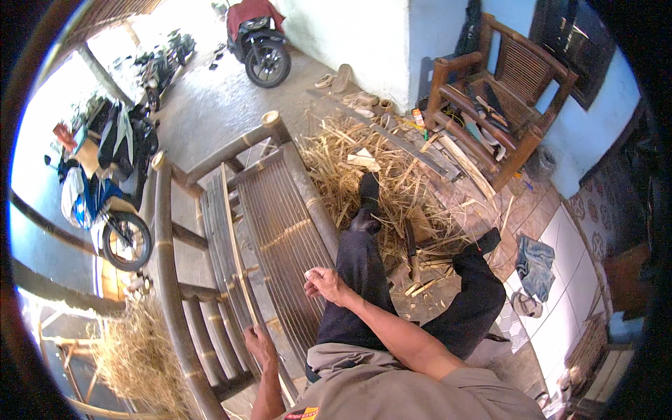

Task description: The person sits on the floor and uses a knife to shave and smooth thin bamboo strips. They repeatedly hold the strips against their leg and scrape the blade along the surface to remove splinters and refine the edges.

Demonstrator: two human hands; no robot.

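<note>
A bamboo bench [287, 234] with a dark slatted seat stands at my left side. A long pale bamboo strip [239, 259] runs lengthwise along the bench's gap, and my left hand [260, 346] is closed around its near end. Over the seat's near right edge, my right hand [326, 286] is closed with fingers and thumb together. Something small and whitish shows at its fingertips, too small to name. A knife [411, 245] with a dark blade lies among the shavings between my legs.
Bamboo shavings [336, 168] heap around my feet. A bamboo chair [490, 105] with tools on its seat stands against the blue wall, sandals [341, 78] nearby. Blue denim cloth [535, 267] lies on white tiles at right. Motorbikes [264, 59] are parked at the back and left.
</note>
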